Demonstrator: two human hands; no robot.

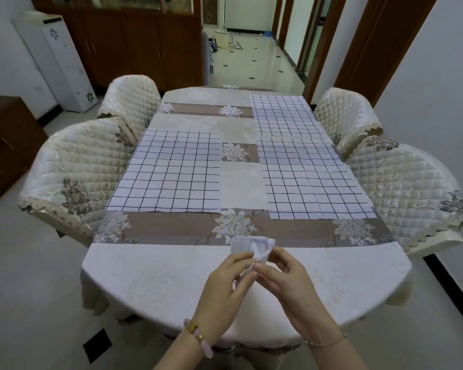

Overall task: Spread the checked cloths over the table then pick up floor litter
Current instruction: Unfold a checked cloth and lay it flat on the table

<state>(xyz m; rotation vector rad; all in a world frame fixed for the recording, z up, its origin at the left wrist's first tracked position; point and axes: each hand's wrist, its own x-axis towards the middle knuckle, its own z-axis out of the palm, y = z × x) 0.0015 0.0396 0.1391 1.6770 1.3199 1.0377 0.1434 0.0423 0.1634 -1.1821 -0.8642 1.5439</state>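
Three checked cloths lie flat on the oval table (171,276): one at the left (166,172), one at the near right (313,180), one at the far right (281,113). The near right one looks like two overlapping pieces. Over the table's near end, both hands hold a small bunched-up checked cloth (254,247). My left hand (225,287) pinches its lower edge. My right hand (284,276) pinches it from the right, fingers curled round the fabric. Most of this cloth is crumpled and partly hidden by my fingers.
Four quilted cream chairs flank the table, two on the left (72,174) and two on the right (412,188). A dark floor tile inset (96,343) shows at the near left. A wooden cabinet (134,41) and a white unit (64,62) stand behind.
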